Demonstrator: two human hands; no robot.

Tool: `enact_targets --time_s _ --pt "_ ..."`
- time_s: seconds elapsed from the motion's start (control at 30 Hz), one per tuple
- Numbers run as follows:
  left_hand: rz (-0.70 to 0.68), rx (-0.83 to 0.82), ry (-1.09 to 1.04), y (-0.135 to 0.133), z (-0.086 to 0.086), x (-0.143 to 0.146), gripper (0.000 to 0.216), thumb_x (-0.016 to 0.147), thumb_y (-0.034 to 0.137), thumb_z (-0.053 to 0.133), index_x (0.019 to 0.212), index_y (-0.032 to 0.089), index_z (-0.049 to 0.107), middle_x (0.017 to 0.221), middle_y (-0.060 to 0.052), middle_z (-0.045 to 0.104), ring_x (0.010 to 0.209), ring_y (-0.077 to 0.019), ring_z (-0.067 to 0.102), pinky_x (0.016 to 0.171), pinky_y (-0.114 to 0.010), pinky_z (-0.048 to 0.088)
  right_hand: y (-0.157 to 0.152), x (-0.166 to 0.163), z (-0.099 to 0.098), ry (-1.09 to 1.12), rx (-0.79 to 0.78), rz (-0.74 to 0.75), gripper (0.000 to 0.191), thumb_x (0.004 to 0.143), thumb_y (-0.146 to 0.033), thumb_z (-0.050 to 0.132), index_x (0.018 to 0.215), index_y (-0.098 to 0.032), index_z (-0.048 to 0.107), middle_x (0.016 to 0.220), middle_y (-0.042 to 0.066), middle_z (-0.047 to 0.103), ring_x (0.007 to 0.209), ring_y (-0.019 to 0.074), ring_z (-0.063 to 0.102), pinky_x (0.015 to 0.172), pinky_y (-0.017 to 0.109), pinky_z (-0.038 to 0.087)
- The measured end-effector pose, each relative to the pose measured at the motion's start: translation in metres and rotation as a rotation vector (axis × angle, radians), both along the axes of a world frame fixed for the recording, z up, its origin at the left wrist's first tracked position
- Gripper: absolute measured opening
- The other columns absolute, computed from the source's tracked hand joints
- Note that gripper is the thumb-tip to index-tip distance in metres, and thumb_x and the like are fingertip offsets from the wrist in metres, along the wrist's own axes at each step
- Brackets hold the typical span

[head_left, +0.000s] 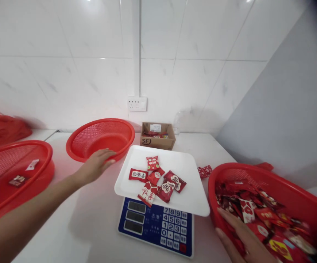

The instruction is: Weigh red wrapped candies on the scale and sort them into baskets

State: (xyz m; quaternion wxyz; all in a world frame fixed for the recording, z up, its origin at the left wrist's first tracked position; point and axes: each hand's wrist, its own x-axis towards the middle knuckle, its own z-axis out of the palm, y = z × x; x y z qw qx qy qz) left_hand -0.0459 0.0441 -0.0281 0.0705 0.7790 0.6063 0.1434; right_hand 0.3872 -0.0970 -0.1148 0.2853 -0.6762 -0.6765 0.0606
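Note:
My left hand (99,166) is stretched out at the near rim of a red plastic basket (77,159), fingers extended and nothing seen in them. At the lower right, my right hand (242,233) lies over the near side of another red basket (215,173), fingers apart. That basket holds many small red-wrapped sweets (247,212). Between my hands stands a blue and white digital scale (142,237) with a white tray (187,201) on top. Several wrapped sweets (166,190) lie on the tray. The scale's displays show no readable digits.
A third red basket (45,153) at the left has a few packets inside. Behind the scale sits a small cardboard box (158,142) with packets. Red packets (204,171) lie beside the tray. A red plastic bag (5,126) is at far left; a tiled wall backs the table.

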Motion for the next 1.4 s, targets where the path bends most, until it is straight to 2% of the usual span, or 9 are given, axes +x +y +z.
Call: enact_targets --time_s 0.1,0.2,0.37,0.5,0.7,0.93,1.1,1.3,1.4 --pt "-0.251 -0.037 -0.02 -0.015 -0.009 0.047 0.053 0.091 0.052 0.034 0.132 0.021 0.048 0.14 -0.01 0.047 0.134 -0.0254 0.036 0.108 -0.043 0.033 -0.001 -0.007 0.01 0.004 -0.021 -0.016 0.045 0.084 -0.051 0.046 0.117 -0.023 0.059 0.124 0.008 0.062 0.113 0.0272 0.059 0.09 0.042 0.053" --pt "-0.362 -0.119 -0.016 -0.028 -0.019 0.086 0.059 0.089 0.054 0.039 0.14 0.022 0.037 0.145 -0.011 0.041 0.137 -0.0271 0.03 0.109 -0.048 0.03 -0.003 -0.014 0.02 -0.002 -0.029 -0.014 0.045 0.085 -0.051 0.045 0.117 -0.022 0.059 0.124 0.008 0.062 0.113 0.0259 0.059 0.09 0.041 0.053" --pt "-0.315 -0.119 0.036 -0.044 -0.033 0.122 0.086 0.075 0.07 0.049 0.142 0.019 0.031 0.147 -0.018 0.035 0.136 -0.0367 0.027 0.109 -0.057 0.024 -0.006 -0.018 0.028 -0.03 -0.044 -0.027 0.044 0.086 -0.049 0.044 0.117 -0.023 0.06 0.124 0.008 0.062 0.113 0.0248 0.059 0.09 0.04 0.053" --pt "-0.333 -0.012 0.016 -0.056 -0.035 0.131 0.06 0.084 0.058 0.046 0.133 0.025 0.043 0.134 -0.013 0.051 0.126 -0.0318 0.043 0.104 -0.053 0.031 -0.005 -0.019 0.028 -0.029 -0.03 -0.017 0.042 0.087 -0.046 0.045 0.117 -0.022 0.06 0.124 0.008 0.062 0.113 0.0251 0.059 0.09 0.039 0.053" --pt "-0.366 -0.007 0.007 -0.059 -0.027 0.129 0.039 0.084 0.046 0.054 0.118 0.028 0.055 0.115 -0.01 0.058 0.105 -0.0301 0.053 0.085 -0.048 0.044 -0.006 -0.02 0.028 -0.048 -0.05 -0.029 0.043 0.087 -0.046 0.045 0.119 -0.023 0.059 0.126 0.008 0.061 0.114 0.0257 0.058 0.091 0.039 0.053" --pt "-0.303 -0.206 -0.265 -0.054 -0.022 0.12 0.026 0.082 0.033 0.055 0.108 0.029 0.056 0.102 -0.004 0.057 0.081 -0.0191 0.061 0.07 -0.033 0.05 -0.007 -0.021 0.03 -0.074 -0.075 -0.029 0.043 0.088 -0.047 0.043 0.122 -0.025 0.057 0.128 0.007 0.06 0.116 0.0256 0.057 0.091 0.042 0.052" --pt "-0.159 0.007 -0.419 -0.036 -0.007 0.098 0.017 0.084 0.026 0.046 0.096 0.027 0.057 0.099 -0.004 0.059 0.088 -0.0195 0.061 0.076 -0.033 0.051 -0.007 -0.02 0.028 -0.079 -0.069 -0.027 0.043 0.088 -0.047 0.042 0.121 -0.025 0.058 0.128 0.008 0.059 0.116 0.0251 0.056 0.092 0.042 0.051" --pt "0.173 0.208 -0.17 0.011 0.021 0.057 0.025 0.087 0.032 0.042 0.105 0.024 0.058 0.107 -0.007 0.057 0.077 -0.0194 0.062 0.064 -0.032 0.05 -0.006 -0.022 0.03 -0.059 -0.044 -0.024 0.042 0.087 -0.048 0.041 0.118 -0.025 0.06 0.125 0.007 0.062 0.113 0.0253 0.058 0.091 0.041 0.051" --pt "0.176 0.193 0.037 0.034 0.022 0.044 0.032 0.09 0.033 0.038 0.107 0.02 0.061 0.117 -0.013 0.056 0.094 -0.0283 0.062 0.077 -0.043 0.049 -0.006 -0.021 0.028 -0.069 -0.055 -0.026 0.042 0.088 -0.047 0.042 0.12 -0.026 0.058 0.128 0.006 0.06 0.115 0.026 0.057 0.093 0.043 0.05"
